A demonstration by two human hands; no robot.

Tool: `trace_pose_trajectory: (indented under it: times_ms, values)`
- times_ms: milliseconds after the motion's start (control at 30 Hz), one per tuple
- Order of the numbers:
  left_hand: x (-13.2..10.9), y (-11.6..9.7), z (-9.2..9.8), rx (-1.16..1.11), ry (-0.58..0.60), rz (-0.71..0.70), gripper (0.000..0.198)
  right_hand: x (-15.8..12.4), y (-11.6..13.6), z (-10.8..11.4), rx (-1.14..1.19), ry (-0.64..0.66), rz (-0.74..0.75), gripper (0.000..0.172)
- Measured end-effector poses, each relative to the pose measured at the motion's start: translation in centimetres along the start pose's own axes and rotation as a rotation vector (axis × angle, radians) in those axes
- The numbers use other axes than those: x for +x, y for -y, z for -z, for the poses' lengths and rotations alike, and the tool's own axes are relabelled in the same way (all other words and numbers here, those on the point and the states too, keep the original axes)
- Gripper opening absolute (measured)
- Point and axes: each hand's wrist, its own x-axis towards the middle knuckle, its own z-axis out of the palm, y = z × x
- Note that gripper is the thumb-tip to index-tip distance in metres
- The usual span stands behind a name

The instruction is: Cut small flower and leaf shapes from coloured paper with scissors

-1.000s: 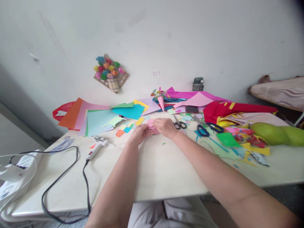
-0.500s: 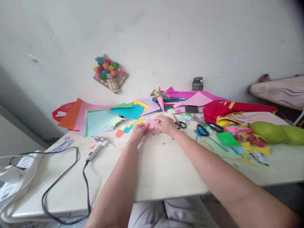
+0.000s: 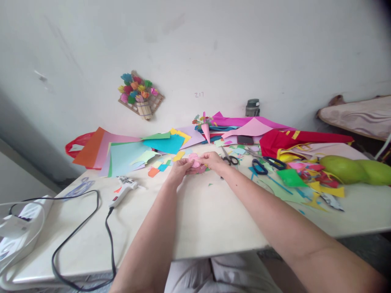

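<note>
A small pink paper piece [image 3: 193, 160] with a rounded, petal-like outline is held up between my two hands, over the middle of the table. Its left side is pinched in the closed fingers of my left hand [image 3: 181, 168]. My right hand [image 3: 213, 159] is also closed, thumb and fingers pressed on the paper's right edge. Just below lie more pink pieces [image 3: 200, 169], partly covered by my fingers. Black-handled scissors [image 3: 231, 159] rest to the right of my right hand. Orange, blue and yellow paper scraps [image 3: 153, 171] lie left of my left hand.
On the left are a white glue gun [image 3: 122, 194] with a black cord and a power strip [image 3: 29, 215]. Coloured sheets [image 3: 128, 156] lie along the wall. Blue-handled scissors [image 3: 260, 167], scraps and a green pear-shaped object [image 3: 345, 170] are on the right. A paper-flower cone [image 3: 205, 132] stands behind.
My right fingers have shifted slightly down and in against the pink paper, which now shows a bit differently. The whole view has moved very slightly.
</note>
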Motion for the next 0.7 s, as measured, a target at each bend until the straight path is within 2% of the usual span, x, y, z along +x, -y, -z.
trace_pose_trajectory:
  times_ms: [200, 567, 700]
  values:
    - [0.0, 0.1, -0.1, 0.039, -0.01, 0.001, 0.041, 0.6, -0.9, 0.0, 0.0, -0.017, 0.011, 0.033]
    - [0.1, 0.3, 0.0, 0.039, -0.017, 0.014, 0.043, 0.6, -1.1, 0.0, -0.048, -0.037, 0.032, 0.025]
    - [0.3, 0.1, 0.1, 0.048, -0.126, -0.034, 0.043, 0.8, -1.4, -0.1, -0.086, -0.042, 0.045, 0.025]
